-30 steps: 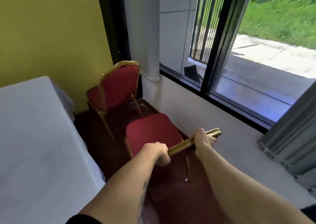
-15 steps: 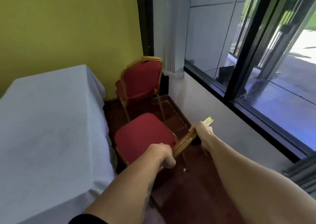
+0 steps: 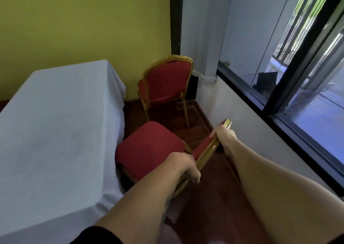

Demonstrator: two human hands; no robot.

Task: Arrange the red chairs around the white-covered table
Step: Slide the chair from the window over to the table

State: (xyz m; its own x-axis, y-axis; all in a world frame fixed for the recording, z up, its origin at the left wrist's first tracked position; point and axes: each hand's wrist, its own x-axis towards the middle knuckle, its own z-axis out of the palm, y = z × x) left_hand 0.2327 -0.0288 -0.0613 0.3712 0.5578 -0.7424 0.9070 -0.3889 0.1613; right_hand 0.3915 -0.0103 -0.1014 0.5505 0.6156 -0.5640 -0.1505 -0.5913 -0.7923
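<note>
A red chair with a gold frame point(image 3: 149, 148) stands in front of me, its seat edge touching the white-covered table point(image 3: 55, 124) on the left. My left hand point(image 3: 186, 167) grips the near end of the chair's gold top rail. My right hand point(image 3: 224, 135) grips the far end of the same rail. A second red chair point(image 3: 167, 81) stands upright in the corner beyond it, its seat towards the table's far end and a gap between them.
A yellow wall point(image 3: 83, 24) runs behind the table. A low white wall under a large black-framed window point(image 3: 279, 87) closes the right side. Dark red-brown floor point(image 3: 214, 206) forms a narrow aisle between table and wall.
The held chair has moved left, up against the table's cloth. My view has swung left, so more of the table and less of the window shows. Both hands kept their grip.
</note>
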